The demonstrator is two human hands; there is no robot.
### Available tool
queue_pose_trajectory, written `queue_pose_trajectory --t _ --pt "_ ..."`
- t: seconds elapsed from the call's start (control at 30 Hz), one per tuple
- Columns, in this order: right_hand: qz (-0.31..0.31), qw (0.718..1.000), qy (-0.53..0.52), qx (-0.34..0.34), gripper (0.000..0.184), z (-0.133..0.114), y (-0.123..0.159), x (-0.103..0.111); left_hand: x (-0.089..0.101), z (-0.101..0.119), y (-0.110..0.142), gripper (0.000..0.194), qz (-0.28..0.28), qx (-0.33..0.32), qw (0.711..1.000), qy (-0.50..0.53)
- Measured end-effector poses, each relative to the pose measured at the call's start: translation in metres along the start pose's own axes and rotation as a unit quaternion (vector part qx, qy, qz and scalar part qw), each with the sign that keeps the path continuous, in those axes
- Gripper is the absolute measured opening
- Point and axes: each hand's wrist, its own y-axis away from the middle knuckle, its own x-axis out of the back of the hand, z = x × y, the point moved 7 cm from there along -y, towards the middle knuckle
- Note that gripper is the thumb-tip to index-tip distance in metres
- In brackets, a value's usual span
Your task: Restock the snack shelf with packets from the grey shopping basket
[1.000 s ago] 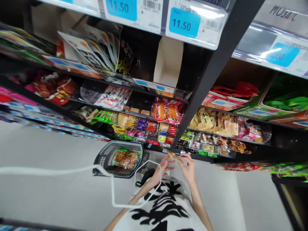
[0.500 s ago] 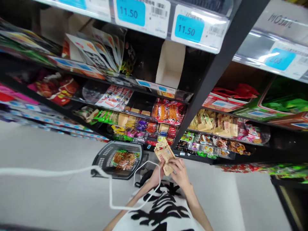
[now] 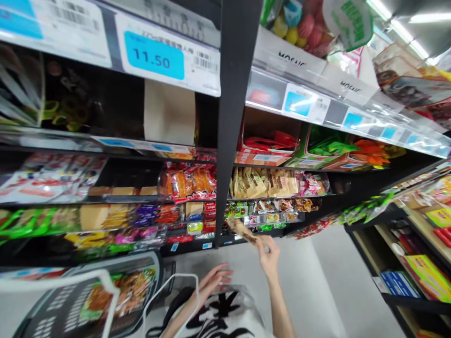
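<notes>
Now the right hand (image 3: pixel 269 252) grips a tan packet (image 3: pixel 243 231) (basket (image 3: pixel 155 270) beside the shelves (image 3: pixel 222 141)).

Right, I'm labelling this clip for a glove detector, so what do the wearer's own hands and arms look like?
The left hand and right hand are bare, with no gloves. No sleeve covers the visible forearms, and no watch shows. The garment below is white with bold black shapes. Rings are too small to judge.
</notes>
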Motion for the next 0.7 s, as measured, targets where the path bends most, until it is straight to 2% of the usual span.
queue_pose_trajectory --t 0.07,0.17,0.27,0.37,0.47,0.57,0.7 --pt "0.131 0.990 0.010 -0.043 0.023 0.021 -0.012 0.046 -0.001 -0.001 -0.002 0.074 -0.006 0.009 1.000 -0.024" --pt "0.302 0.947 0.026 -0.101 0.043 0.051 -0.034 0.106 0.000 -0.002 -0.005 0.075 0.002 0.027 0.998 -0.051" --pt "0.374 0.921 0.041 -0.098 0.056 0.066 -0.072 0.136 -0.002 -0.001 -0.010 0.074 0.006 0.028 0.997 -0.067" --pt "0.377 0.923 0.047 -0.065 0.058 0.072 -0.118 0.142 -0.005 -0.002 -0.014 0.076 0.005 0.039 0.996 -0.080" --pt "0.359 0.930 0.054 -0.054 0.056 0.081 -0.158 0.136 -0.006 -0.002 -0.012 0.076 0.013 0.046 0.995 -0.086" --pt "0.315 0.945 0.069 -0.064 0.053 0.091 -0.191 0.124 -0.006 0.002 -0.007 0.074 0.025 0.033 0.996 -0.078" --pt "0.242 0.964 0.092 -0.058 0.047 0.100 -0.222 0.105 -0.003 0.001 -0.001 0.073 0.027 0.019 0.997 -0.062"
